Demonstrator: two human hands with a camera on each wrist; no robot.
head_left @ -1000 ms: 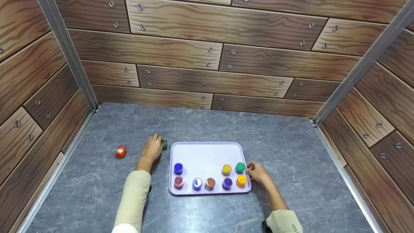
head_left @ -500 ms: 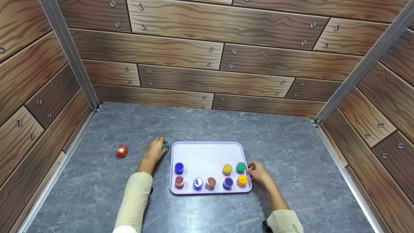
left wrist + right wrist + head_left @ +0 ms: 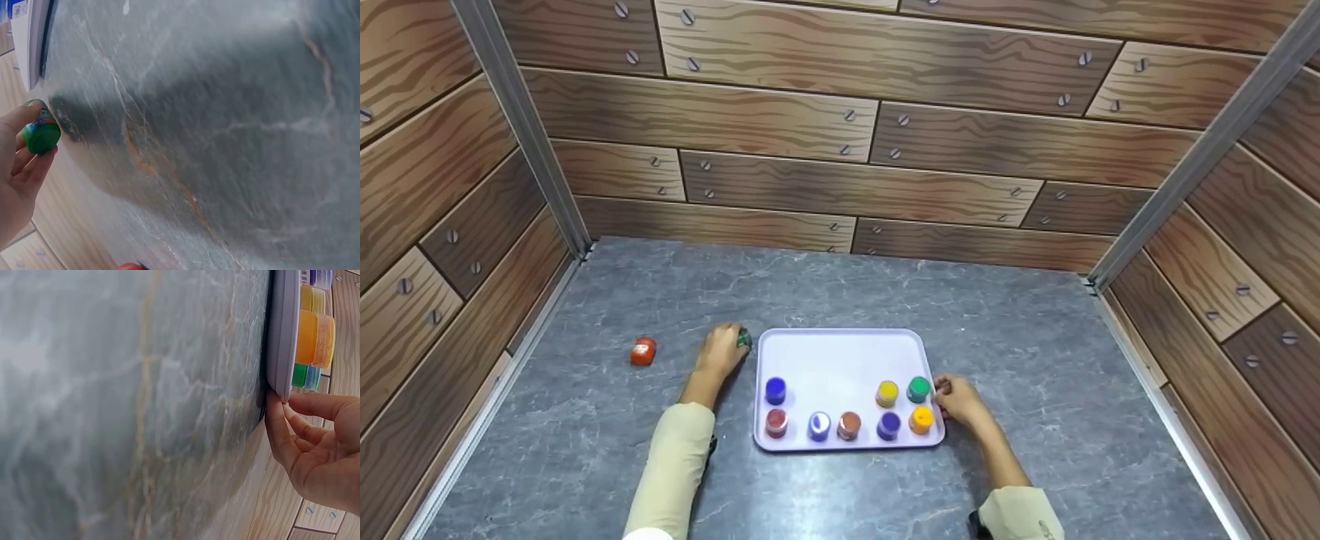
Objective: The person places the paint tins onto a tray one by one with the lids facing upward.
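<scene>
My left hand (image 3: 721,348) grips a small dark green paint jar (image 3: 744,338) just left of the tray's far-left corner. In the left wrist view, thumb and fingers pinch the jar (image 3: 43,135) with its bright green lid tilted toward the camera. The lilac tray (image 3: 832,352) lies flat and bears several paint jars, among them a blue jar (image 3: 775,390), a yellow jar (image 3: 887,393) and a green-lidded jar (image 3: 918,388). At the tray's right edge, my right hand (image 3: 960,397) pinches the rim; the right wrist view has the thumb above and fingers below the rim (image 3: 284,343).
A red-orange jar (image 3: 643,351) lies on its side on the grey marbled table (image 3: 840,292), left of my left hand. Wood-patterned walls (image 3: 780,180) with metal corner posts enclose the back and both sides.
My left hand has shifted slightly toward the body, and the green jar in it has turned a little. The right hand stays at the tray's rim; the tray has not visibly moved.
</scene>
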